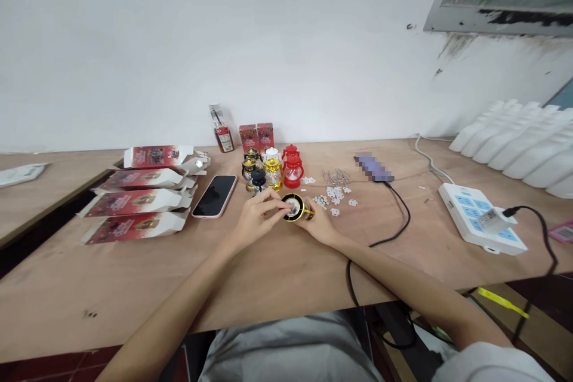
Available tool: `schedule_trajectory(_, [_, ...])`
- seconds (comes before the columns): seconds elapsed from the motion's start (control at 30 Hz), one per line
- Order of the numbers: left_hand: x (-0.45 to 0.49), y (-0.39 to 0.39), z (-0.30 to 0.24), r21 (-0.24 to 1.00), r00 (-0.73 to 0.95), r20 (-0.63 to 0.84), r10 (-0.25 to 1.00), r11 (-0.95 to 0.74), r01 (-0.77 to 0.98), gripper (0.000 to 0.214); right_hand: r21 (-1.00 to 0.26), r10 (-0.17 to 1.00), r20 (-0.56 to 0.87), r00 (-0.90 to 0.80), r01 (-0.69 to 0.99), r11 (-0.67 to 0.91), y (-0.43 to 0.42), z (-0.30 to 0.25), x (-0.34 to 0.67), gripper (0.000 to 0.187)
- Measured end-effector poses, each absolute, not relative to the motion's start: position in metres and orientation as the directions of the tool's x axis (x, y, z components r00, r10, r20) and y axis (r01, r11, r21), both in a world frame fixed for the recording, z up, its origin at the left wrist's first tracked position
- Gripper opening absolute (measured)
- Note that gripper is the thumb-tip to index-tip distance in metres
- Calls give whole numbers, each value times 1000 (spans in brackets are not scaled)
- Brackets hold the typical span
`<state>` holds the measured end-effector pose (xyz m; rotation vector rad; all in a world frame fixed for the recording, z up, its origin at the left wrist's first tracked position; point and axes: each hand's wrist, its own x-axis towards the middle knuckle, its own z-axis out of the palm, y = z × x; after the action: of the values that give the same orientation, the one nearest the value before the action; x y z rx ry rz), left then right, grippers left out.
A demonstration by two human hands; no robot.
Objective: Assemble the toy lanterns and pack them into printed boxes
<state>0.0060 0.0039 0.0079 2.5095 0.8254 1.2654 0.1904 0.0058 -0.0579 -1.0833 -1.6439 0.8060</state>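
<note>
A small black and gold lantern (306,210) lies on its side in my right hand (320,224), its round base turned toward me. My fingers wrap around its body from the right. At the base's pale centre, the thumb and fingertips of my left hand (259,215) are pinched together; whatever is between them is too small to make out. Just beyond stand several little lanterns, among them a gold one (273,174), a red one (293,172) and a black one (258,181). Right of my hands lie white plastic pieces (335,193), button cells (320,202) and a heap of wire loops (336,177).
Flattened red and white boxes (138,202) and a phone (215,196) lie to the left. A bottle (223,136) and two red boxes (265,136) stand by the wall. Rightward are a cabled purple phone (373,168), a power strip (478,218) and white bottles (519,143).
</note>
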Motion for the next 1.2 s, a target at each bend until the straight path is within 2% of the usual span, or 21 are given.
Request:
schedule_trajectory(0.2, [4, 3, 10, 411, 532, 646, 547, -837, 362, 20, -879, 914, 381, -143, 252, 405, 5, -54, 190, 26])
schedule_trajectory(0.43, [5, 5, 8, 430, 512, 656, 554, -833, 348, 22, -907, 926, 358, -122, 189, 376, 10, -61, 189, 29])
schedule_trajectory(0.57, [8, 7, 0, 452, 325, 746, 581, -800, 394, 18, -944, 946, 324, -23, 63, 324, 20, -64, 193, 39])
schedule_trajectory(0.67, [15, 14, -18, 544, 212, 707, 675, -711, 446, 18, -962, 952, 271, 141, -1, 274, 29, -59, 203, 37])
schedule_trajectory(0.77, [26, 27, -40, 571, 416, 529, 739, -673, 470, 20, -966, 930, 239, 280, -30, 257, 39, -53, 216, 33])
schedule_trajectory(0.87, [43, 45, -56, 517, 541, 410, 734, -676, 525, 24, -962, 907, 242, 345, -40, 272, 45, -53, 226, 34])
schedule_trajectory(0.97, [62, 61, -61, 484, 542, 407, 735, -677, 555, 25, -960, 897, 224, 381, -71, 269, 49, -55, 230, 33])
schedule_trajectory(1.03, [72, 67, -62, 487, 549, 413, 726, -686, 540, 17, -957, 892, 225, 393, -84, 279, 49, -56, 231, 32])
schedule_trajectory(1.2, [79, 67, -62, 503, 532, 451, 717, -696, 512, 9, -951, 881, 285, 379, -6, 310, 44, -53, 228, 34])
